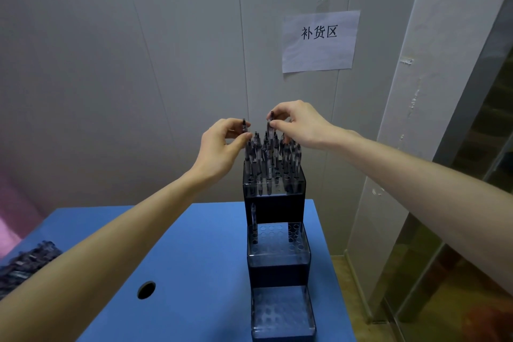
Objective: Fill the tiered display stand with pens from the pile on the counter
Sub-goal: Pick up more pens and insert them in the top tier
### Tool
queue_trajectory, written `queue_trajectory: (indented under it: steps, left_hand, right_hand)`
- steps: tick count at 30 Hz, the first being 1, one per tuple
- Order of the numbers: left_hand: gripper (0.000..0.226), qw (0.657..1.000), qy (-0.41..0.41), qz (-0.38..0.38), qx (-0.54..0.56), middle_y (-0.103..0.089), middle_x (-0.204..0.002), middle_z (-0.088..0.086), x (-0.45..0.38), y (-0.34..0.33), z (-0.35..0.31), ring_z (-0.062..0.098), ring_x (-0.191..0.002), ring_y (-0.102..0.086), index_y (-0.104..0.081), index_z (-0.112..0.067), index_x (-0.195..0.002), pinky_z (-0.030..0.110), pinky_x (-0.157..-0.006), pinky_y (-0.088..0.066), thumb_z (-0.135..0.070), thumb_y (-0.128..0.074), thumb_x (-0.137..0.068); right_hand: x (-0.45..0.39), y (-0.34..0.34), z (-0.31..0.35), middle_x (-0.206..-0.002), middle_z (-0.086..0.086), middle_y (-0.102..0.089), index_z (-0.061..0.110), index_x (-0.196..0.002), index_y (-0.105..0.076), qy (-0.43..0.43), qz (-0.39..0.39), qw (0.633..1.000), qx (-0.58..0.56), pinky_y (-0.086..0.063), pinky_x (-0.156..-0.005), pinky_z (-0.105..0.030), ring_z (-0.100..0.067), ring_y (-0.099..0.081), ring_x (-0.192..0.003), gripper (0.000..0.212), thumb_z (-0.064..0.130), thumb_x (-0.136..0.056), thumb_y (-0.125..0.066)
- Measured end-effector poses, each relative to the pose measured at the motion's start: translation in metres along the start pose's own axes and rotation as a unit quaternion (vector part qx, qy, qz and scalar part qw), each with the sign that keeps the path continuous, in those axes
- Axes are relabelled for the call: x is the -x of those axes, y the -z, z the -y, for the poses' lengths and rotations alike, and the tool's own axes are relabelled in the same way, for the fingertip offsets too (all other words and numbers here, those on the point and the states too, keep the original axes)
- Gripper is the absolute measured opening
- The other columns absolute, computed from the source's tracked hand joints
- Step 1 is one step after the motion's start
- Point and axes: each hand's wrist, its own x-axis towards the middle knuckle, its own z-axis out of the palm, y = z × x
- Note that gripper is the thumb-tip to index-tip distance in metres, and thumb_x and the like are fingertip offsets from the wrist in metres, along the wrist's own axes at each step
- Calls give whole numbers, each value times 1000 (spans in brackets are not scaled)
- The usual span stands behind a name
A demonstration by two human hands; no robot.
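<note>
A dark three-tiered display stand stands on the blue counter. Its top tier holds several upright pens. One pen stands at the left of the middle tier; the bottom tier's holes look bare. My left hand pinches the top of a pen at the top tier's left edge. My right hand pinches the top of another pen above the top tier's middle. The pile of pens lies at the counter's left edge, partly hidden by my left forearm.
A round cable hole is in the counter in front of the stand. A paper sign hangs on the white wall behind. A glass door and frame run along the right, close to the counter's edge.
</note>
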Motion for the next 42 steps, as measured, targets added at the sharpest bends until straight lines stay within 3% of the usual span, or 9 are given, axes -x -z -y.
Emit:
queue_trajectory:
  steps: [4, 9, 14, 18, 22, 29, 35, 39, 42]
  left_hand:
    - [23, 1000, 6, 11, -3, -69, -113, 0, 4, -2, 3, 9, -101, -68, -71, -13, -118, 33, -85, -62, -22, -70, -97]
    - [22, 1000, 6, 14, -18, -68, -112, -4, 9, -7, 7, 8, -102, -67, -71, -18, -117, 40, -90, -60, -25, -71, -96]
    - [25, 999, 13, 17, -23, -69, -112, -1, 7, -6, 8, 10, -100, -68, -72, -15, -118, 39, -89, -61, -25, -71, -96]
    - [24, 998, 24, 45, -23, -73, -103, -4, 7, -4, 5, 9, -93, -71, -74, -16, -114, 36, -89, -61, -25, -76, -92]
    - [24, 996, 34, 74, -40, -75, -98, -6, 14, -7, 4, 8, -90, -70, -75, -16, -112, 34, -89, -60, -23, -78, -90]
    - [37, 994, 51, 67, -72, -68, -93, -10, 17, -9, 7, 7, -85, -68, -59, -19, -110, 33, -82, -58, -29, -84, -85]
    - [32, 984, 60, 90, -144, -70, -87, -14, 13, -5, 7, 6, -81, -68, -60, -26, -96, 40, -80, -58, -42, -84, -82]
    - [38, 977, 32, 56, -203, -66, -97, -17, 11, -2, 0, 3, -85, -64, -63, -30, -104, 32, -74, -54, -60, -72, -85]
    - [37, 980, -1, 47, -193, -60, -120, -12, 2, -3, 0, 6, -102, -61, -63, -29, -124, 37, -86, -54, -52, -62, -95]
  right_hand:
    - [-3, 4, -4, -95, 10, -72, 21, -108, -71, -14, -31, 999, 5, -58, -78, -42, -9, -65, -55, 15, 27, -100, -59]
    - [-2, 2, -10, -99, 9, -73, 21, -112, -72, -12, 3, 999, 36, -54, -78, -35, 3, -55, -66, 19, 29, -101, -60]
    - [-2, 4, -10, -99, 9, -72, 22, -111, -72, -12, 11, 999, 46, -53, -90, -40, -12, -64, -93, 18, 29, -100, -61]
    - [-3, 10, -11, -105, 4, -73, 19, -113, -71, -8, 20, 998, 59, -54, -86, -39, -5, -61, -78, 19, 28, -100, -60]
    - [-2, 11, -14, -103, 4, -73, 18, -111, -73, -10, 42, 998, 46, -54, -90, -39, -15, -66, -92, 17, 25, -99, -63]
    - [-5, 10, -11, -105, 11, -70, 26, -111, -73, 10, 81, 988, 134, -47, -80, -31, -9, -57, -83, 19, 32, -99, -61]
    - [-20, 17, -6, -94, 8, -73, 20, -107, -76, -20, 160, 979, 122, -53, -84, -31, -16, -67, -93, 16, 26, -97, -65]
    - [-24, 9, -11, -85, 16, -65, 25, -109, -76, -29, 193, 970, 142, -43, -69, -26, -14, -62, -89, 17, 30, -94, -70]
    - [-21, 3, -10, -89, 17, -61, 28, -115, -73, -13, 170, 972, 164, -41, -70, -26, -12, -57, -90, 25, 34, -91, -72]
